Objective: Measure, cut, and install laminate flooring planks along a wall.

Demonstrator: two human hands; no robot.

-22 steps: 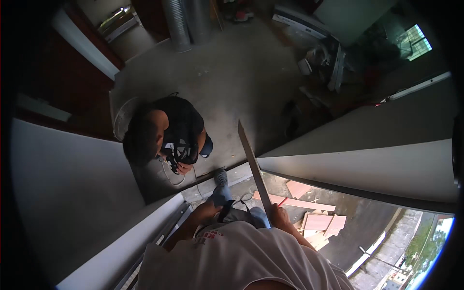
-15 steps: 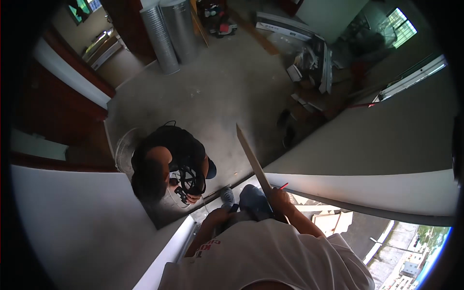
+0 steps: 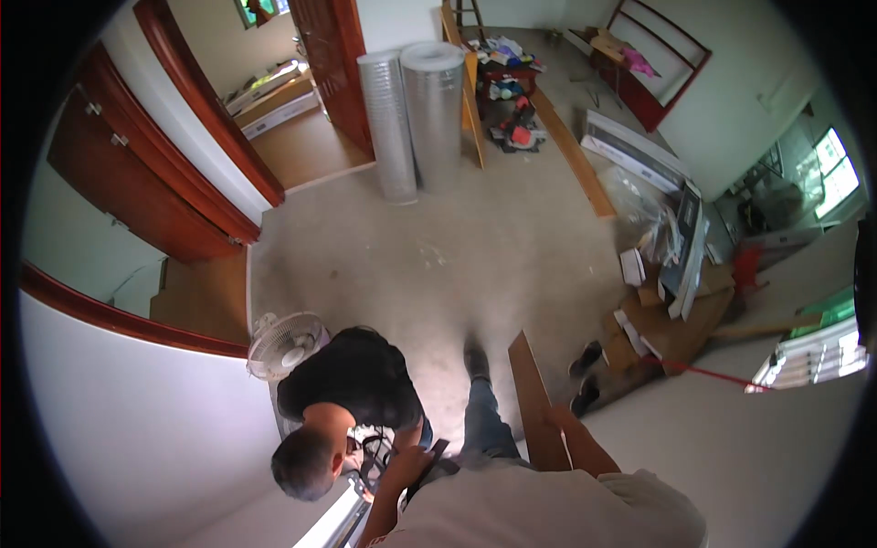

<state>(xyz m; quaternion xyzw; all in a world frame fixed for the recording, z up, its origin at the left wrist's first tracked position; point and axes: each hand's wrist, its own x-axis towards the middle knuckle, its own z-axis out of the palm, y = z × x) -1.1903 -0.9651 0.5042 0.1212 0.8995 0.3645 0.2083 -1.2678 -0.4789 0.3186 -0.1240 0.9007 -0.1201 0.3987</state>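
My right hand [image 3: 559, 422] grips the edge of a long brown plank [image 3: 532, 388], which hangs at my right side with its broad face showing. The plank's lower end is hidden behind my shirt. My left hand [image 3: 405, 468] is closed around a dark, narrow, flat object [image 3: 431, 463] in front of my waist; its kind cannot be made out. Just left of that hand, a crouching person [image 3: 352, 393] in a black top bends over black straps or cables [image 3: 370, 457].
A white fan [image 3: 288, 344] stands behind the crouching person. Silver foil rolls [image 3: 432, 110] stand by the far doorway. Dark shoes [image 3: 586, 379] lie right of the plank, near cardboard [image 3: 676, 333] and long boxes [image 3: 630, 151]. A red-and-black power tool [image 3: 521, 134] sits farther back.
My view has shifted into the room, and one leg is stepping forward on the floor. The plank has turned to show its broad face. The red stick by my right hand no longer shows.
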